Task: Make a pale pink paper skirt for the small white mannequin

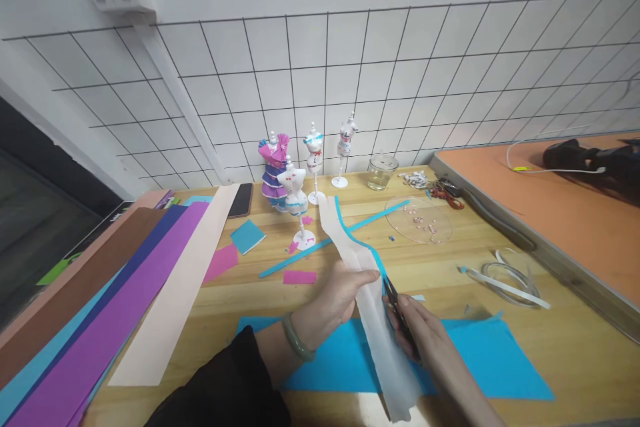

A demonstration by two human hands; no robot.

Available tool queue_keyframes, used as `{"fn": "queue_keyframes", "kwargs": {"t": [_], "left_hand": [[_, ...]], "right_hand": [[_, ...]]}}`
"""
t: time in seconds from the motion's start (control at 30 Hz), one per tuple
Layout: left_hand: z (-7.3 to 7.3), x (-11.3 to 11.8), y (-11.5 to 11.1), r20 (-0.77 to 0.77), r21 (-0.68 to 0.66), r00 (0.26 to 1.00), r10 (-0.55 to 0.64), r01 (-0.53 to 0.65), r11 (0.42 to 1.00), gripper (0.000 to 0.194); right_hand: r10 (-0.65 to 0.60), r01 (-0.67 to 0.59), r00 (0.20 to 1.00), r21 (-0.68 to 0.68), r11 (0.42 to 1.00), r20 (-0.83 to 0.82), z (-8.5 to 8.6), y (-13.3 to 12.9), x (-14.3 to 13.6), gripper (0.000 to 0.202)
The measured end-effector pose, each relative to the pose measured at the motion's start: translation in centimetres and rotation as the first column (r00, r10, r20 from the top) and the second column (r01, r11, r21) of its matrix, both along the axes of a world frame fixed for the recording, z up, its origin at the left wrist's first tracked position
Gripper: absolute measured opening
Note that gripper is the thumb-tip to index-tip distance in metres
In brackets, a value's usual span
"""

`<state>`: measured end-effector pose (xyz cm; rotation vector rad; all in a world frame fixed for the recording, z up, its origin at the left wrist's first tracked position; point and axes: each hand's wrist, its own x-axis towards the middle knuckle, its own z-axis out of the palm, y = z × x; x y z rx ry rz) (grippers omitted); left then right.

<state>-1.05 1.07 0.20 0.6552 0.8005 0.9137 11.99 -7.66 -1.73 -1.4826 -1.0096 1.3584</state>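
My left hand (pixel 345 290), with a green bangle at the wrist, pinches a long pale strip of paper or cloth (pixel 357 257) between thumb and fingers. A narrow blue band (pixel 354 235) runs along the strip's right edge. My right hand (pixel 423 330) is closed around a slim black pointed tool, which looks like tweezers (pixel 391 292). Its tips touch the blue-banded edge just right of my left thumb. Beneath both hands lies a bright blue sheet (pixel 500 360). Another thin blue strip (pixel 280 267) passes under the pale one.
Small white dress forms (pixel 293 183) stand at the back, one in a purple ruffled dress (pixel 274 170). Coloured sheets (pixel 150 293) lie left, near a phone (pixel 241 200). Rightward are a glass cup (pixel 382 172), a clear disc with beads (pixel 419 221) and coiled ribbon (pixel 510 283).
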Motion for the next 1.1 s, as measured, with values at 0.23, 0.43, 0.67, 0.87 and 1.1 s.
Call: {"fn": "queue_keyframes", "kwargs": {"t": [0.23, 0.43, 0.67, 0.87, 1.1], "left_hand": [[0.1, 0.1, -0.3, 0.008, 0.008, 1.0, -0.028, 0.028, 1.0, 0.031], [0.1, 0.5, -1.2, 0.029, 0.01, 0.998, -0.064, 0.064, 0.998, 0.029], [-0.5, 1.1, -1.5, -0.006, 0.021, 1.0, -0.013, 0.013, 1.0, 0.022], [-0.8, 1.3, -1.5, 0.054, 0.028, 0.998, 0.034, -0.035, 0.999, 0.03], [-0.9, 1.3, -1.5, 0.039, 0.03, 0.999, 0.01, -0.011, 0.999, 0.027]], "right_hand": [[-0.016, 0.015, 0.999, 0.033, 0.999, 0.043, 0.0, 0.4, -0.2, 0.05], [-0.022, 0.02, 0.996, 0.023, 1.0, 0.091, 0.3, 0.9, -0.7, 0.054], [-0.106, 0.103, 0.993, 0.067, 0.992, 0.046, -0.1, 0.7, -1.1, 0.051], [-0.151, 0.146, 0.987, 0.08, 0.986, 0.06, 0.2, 0.8, -1.3, 0.055], [-0.173, 0.174, 0.985, 0.02, 0.985, -0.009, -0.6, 1.0, -1.2, 0.057]]}}
